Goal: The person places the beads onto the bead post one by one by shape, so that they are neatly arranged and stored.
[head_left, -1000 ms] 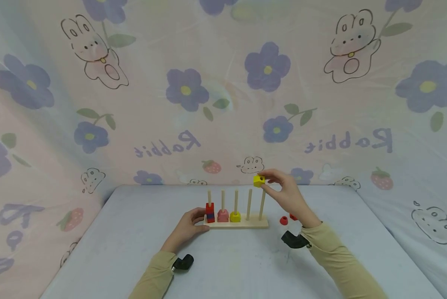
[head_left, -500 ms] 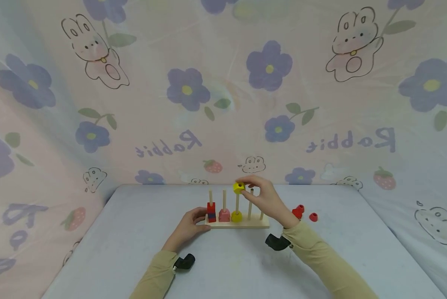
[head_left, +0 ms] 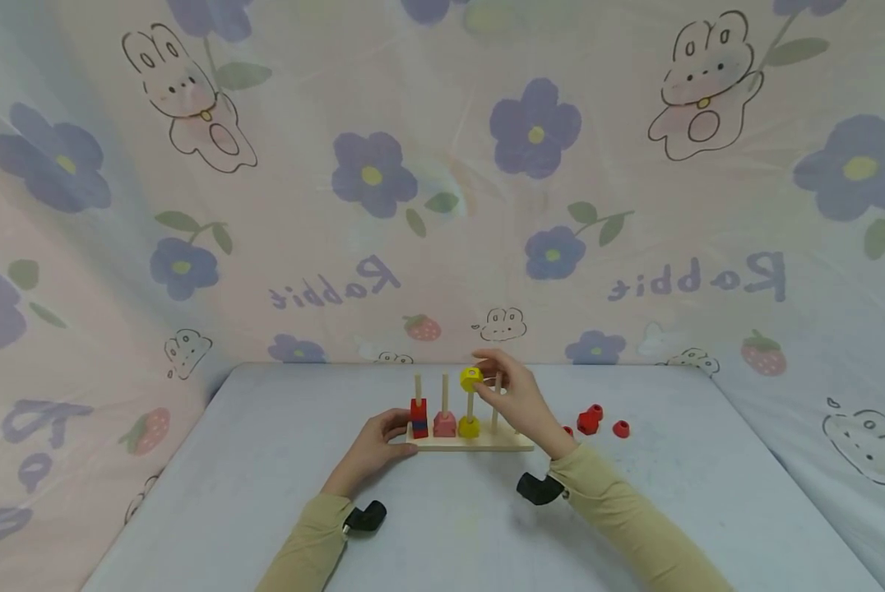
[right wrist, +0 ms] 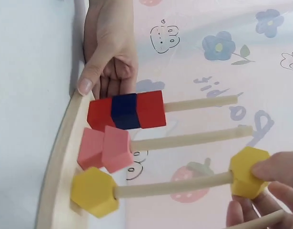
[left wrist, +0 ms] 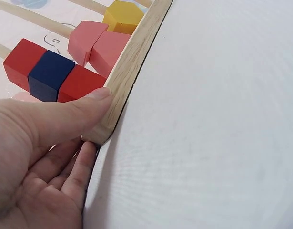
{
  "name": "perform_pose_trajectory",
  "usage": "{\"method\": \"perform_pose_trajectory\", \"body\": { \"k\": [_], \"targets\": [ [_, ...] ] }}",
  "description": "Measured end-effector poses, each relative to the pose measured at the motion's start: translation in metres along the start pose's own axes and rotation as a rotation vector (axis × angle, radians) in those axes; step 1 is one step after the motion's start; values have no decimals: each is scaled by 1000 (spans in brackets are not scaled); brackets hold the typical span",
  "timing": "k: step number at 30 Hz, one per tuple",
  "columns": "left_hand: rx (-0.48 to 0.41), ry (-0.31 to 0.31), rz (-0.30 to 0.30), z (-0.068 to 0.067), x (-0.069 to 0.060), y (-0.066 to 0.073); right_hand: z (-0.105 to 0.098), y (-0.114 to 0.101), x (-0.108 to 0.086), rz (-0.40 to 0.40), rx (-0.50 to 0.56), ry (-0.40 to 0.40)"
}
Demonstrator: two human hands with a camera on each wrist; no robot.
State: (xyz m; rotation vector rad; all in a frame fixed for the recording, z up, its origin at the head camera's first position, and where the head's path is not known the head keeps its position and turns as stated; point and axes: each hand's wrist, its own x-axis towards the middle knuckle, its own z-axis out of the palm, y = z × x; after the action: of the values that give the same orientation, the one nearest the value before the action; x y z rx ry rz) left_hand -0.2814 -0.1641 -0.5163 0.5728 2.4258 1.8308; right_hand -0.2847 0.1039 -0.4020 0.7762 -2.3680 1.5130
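My right hand (head_left: 515,400) pinches a yellow block (head_left: 471,378) at the top of the middle peg; the right wrist view shows this yellow block (right wrist: 249,172) on the peg's tip. Lower on that peg sits another yellow block (right wrist: 95,192). My left hand (head_left: 374,445) grips the left end of the wooden base (head_left: 479,445), its thumb on the front edge. The leftmost peg carries a red, blue and red stack (left wrist: 52,70). Pink blocks (head_left: 445,424) sit on the second peg. The two right pegs are partly behind my right hand.
Several red pieces (head_left: 589,422) lie on the white table (head_left: 442,526) to the right of the base, one partly hidden by my right wrist. A patterned cloth (head_left: 442,247) hangs behind the table.
My right hand has moved left with the yellow block, from above the rightmost peg to the middle peg's top. The left hand has kept its hold on the base.
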Motion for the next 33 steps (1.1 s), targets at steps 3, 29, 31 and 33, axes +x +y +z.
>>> {"method": "perform_pose_trajectory", "body": {
  "k": [3, 29, 31, 33],
  "targets": [
    [5, -4, -3, -1, 0, -4, 5, 6, -4, 43, 40, 29],
    [33, 31, -5, 2, 4, -4, 15, 52, -41, 105, 41, 45],
    [25, 38, -2, 2, 3, -5, 7, 48, -45, 94, -2, 28],
    [32, 42, -6, 3, 3, -5, -3, 43, -49, 93, -36, 4]
  ]
}}
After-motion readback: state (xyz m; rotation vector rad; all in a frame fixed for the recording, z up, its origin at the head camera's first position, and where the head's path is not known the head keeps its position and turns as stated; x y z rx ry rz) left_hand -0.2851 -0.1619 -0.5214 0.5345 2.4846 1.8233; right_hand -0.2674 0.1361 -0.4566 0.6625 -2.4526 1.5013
